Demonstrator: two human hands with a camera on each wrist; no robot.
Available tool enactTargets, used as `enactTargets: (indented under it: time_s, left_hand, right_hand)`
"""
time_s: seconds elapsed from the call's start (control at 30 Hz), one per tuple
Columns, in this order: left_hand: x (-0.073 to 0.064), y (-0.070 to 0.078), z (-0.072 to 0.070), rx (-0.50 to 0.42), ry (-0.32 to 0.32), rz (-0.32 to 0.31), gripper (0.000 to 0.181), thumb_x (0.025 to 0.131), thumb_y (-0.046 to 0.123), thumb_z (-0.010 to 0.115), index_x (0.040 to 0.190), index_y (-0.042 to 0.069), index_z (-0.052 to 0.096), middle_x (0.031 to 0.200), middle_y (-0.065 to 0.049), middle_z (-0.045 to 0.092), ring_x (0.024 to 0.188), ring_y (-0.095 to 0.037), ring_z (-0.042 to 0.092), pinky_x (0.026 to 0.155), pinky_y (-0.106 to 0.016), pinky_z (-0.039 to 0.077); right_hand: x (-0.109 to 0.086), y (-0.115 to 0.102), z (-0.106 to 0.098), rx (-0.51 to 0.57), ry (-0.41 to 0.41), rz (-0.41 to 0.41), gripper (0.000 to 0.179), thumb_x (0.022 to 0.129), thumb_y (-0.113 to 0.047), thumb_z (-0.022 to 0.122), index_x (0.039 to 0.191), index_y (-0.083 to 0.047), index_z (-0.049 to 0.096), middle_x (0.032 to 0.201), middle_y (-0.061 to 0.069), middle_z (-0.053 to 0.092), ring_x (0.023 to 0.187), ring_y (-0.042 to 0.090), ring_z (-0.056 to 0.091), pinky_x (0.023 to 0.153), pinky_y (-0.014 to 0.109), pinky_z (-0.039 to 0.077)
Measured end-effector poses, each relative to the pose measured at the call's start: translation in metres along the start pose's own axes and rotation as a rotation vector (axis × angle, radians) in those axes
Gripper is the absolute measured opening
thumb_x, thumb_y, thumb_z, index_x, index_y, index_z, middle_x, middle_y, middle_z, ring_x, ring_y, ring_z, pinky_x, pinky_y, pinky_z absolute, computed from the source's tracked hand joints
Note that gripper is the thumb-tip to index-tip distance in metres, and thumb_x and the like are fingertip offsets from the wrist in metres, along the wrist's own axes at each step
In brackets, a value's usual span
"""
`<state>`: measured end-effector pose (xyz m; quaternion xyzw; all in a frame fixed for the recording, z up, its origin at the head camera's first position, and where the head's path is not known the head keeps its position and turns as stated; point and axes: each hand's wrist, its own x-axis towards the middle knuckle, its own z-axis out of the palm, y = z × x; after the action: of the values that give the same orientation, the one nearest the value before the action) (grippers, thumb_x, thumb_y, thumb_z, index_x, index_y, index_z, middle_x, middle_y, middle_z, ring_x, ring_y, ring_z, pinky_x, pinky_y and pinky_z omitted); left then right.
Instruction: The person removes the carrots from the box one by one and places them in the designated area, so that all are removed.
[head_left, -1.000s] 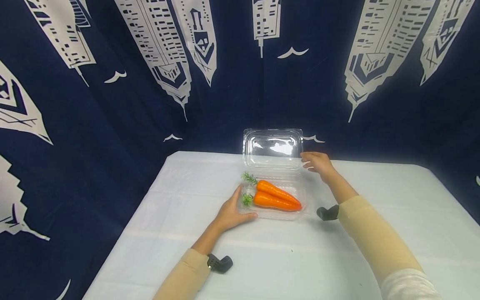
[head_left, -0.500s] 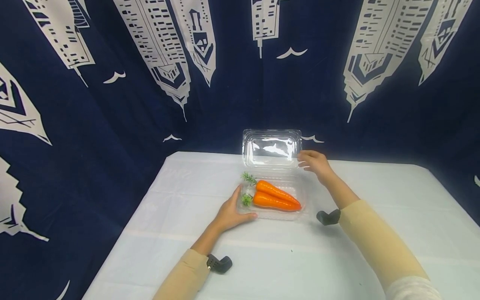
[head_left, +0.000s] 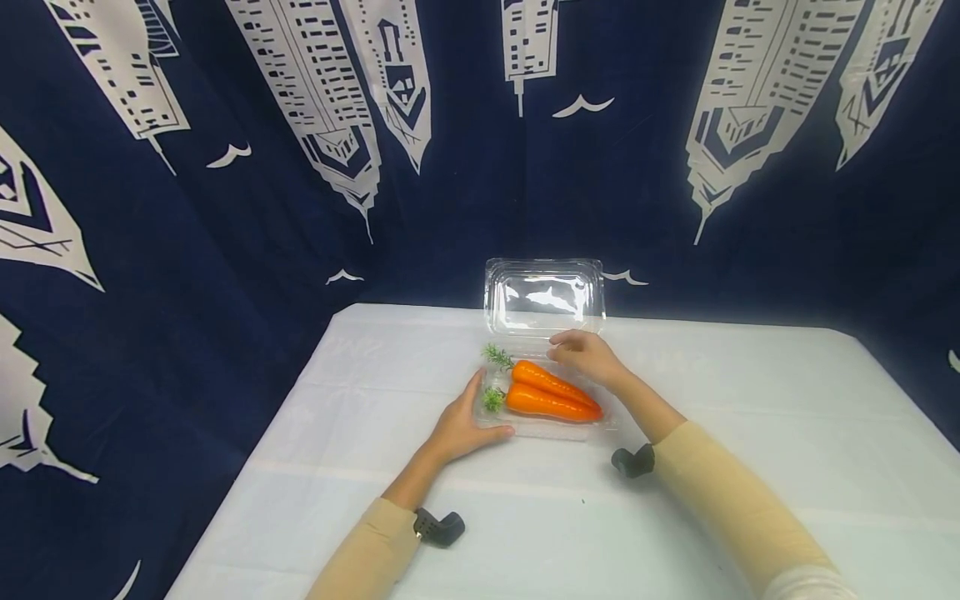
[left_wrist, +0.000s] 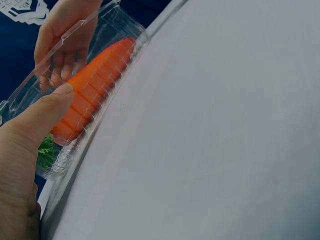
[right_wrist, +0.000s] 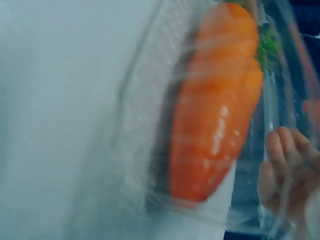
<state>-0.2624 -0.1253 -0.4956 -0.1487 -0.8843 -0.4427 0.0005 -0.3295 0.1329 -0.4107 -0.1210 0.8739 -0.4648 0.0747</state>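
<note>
Two orange carrots with green leafy tops lie side by side in the base of a clear plastic clamshell container. Its hinged lid stands raised at the back. My left hand rests at the base's left side, fingers along it and a straight thumb at the front edge. In the left wrist view, that thumb touches the clear rim. My right hand is over the back right of the base, close to the hinge, with loosely bent fingers and no object visible in it.
The container stands on a white-covered table, near its back edge. Behind hangs a dark blue cloth printed with white buildings. A dark camera sits on the left wrist, another camera on the right.
My right hand has left the lid's right edge and moved left and toward me, over the back of the base. The lid stays raised; left hand and carrots keep their places.
</note>
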Motion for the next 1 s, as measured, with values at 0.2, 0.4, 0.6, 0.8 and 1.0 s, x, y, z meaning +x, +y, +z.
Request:
enactTargets:
  time_s: [0.2, 0.4, 0.6, 0.8, 1.0]
  left_hand:
    - [0.0, -0.001, 0.0, 0.004, 0.0, 0.007, 0.114, 0.072, 0.054, 0.081, 0.158, 0.018, 0.016, 0.156, -0.016, 0.029, 0.136, -0.04, 0.036, 0.107, -0.059, 0.034]
    - [0.0, -0.001, 0.0, -0.004, -0.005, 0.008, 0.114, 0.072, 0.055, 0.081, 0.158, 0.018, 0.016, 0.156, -0.016, 0.029, 0.136, -0.04, 0.036, 0.106, -0.059, 0.034]
    - [0.001, -0.002, 0.001, -0.006, -0.007, -0.004, 0.115, 0.071, 0.056, 0.081, 0.158, 0.02, 0.015, 0.157, -0.014, 0.028, 0.137, -0.039, 0.035, 0.106, -0.059, 0.034]
    - [0.002, -0.004, 0.001, -0.008, -0.007, -0.003, 0.114, 0.071, 0.056, 0.081, 0.158, 0.021, 0.015, 0.157, -0.014, 0.028, 0.137, -0.039, 0.035, 0.107, -0.059, 0.033]
    - [0.001, -0.004, 0.0, -0.006, -0.01, 0.001, 0.114, 0.071, 0.056, 0.081, 0.158, 0.021, 0.015, 0.157, -0.014, 0.027, 0.138, -0.038, 0.035, 0.107, -0.058, 0.033]
  right_hand:
    - [0.002, 0.004, 0.014, -0.076, -0.019, -0.087, 0.031, 0.091, -0.013, 0.065, 0.118, 0.003, 0.065, 0.105, 0.017, 0.066, 0.094, 0.031, 0.06, 0.089, 0.044, 0.052]
    - [0.006, 0.009, 0.023, -0.144, -0.036, -0.13, 0.029, 0.086, -0.012, 0.07, 0.111, 0.001, 0.068, 0.099, 0.012, 0.067, 0.09, 0.028, 0.06, 0.084, 0.043, 0.051]
    - [0.008, 0.015, 0.028, -0.182, -0.053, -0.101, 0.035, 0.084, -0.02, 0.074, 0.114, -0.003, 0.068, 0.102, 0.01, 0.067, 0.093, 0.027, 0.06, 0.086, 0.043, 0.051]
    - [0.005, 0.016, 0.03, -0.213, -0.061, -0.113, 0.039, 0.085, -0.02, 0.074, 0.118, -0.001, 0.066, 0.108, 0.014, 0.067, 0.097, 0.03, 0.06, 0.089, 0.046, 0.05]
    - [0.005, 0.015, 0.031, -0.232, -0.066, -0.094, 0.041, 0.083, -0.016, 0.075, 0.119, 0.001, 0.064, 0.111, 0.017, 0.065, 0.1, 0.032, 0.06, 0.092, 0.047, 0.049]
